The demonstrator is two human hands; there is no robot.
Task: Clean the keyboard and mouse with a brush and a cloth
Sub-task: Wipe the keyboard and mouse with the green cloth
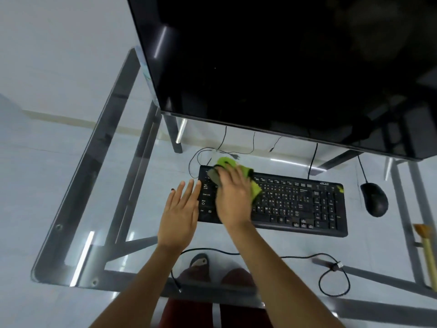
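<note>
A black keyboard (295, 204) lies on the glass table (99, 209). My right hand (233, 197) presses a green cloth (250, 178) flat onto the keyboard's left half; the cloth sticks out beyond my fingers and is partly blurred. My left hand (181, 214) rests with fingers spread at the keyboard's left end, its fingertips on the edge keys, holding nothing. A black mouse (374, 198) sits to the right of the keyboard. A brush (425, 247) with a pale handle lies at the table's right edge.
A large dark monitor (283, 67) stands close behind the keyboard. Thin cables (236, 151) run behind it, and a looped black cable (333, 280) lies near the front edge. Through the glass I see my knees and the metal table frame.
</note>
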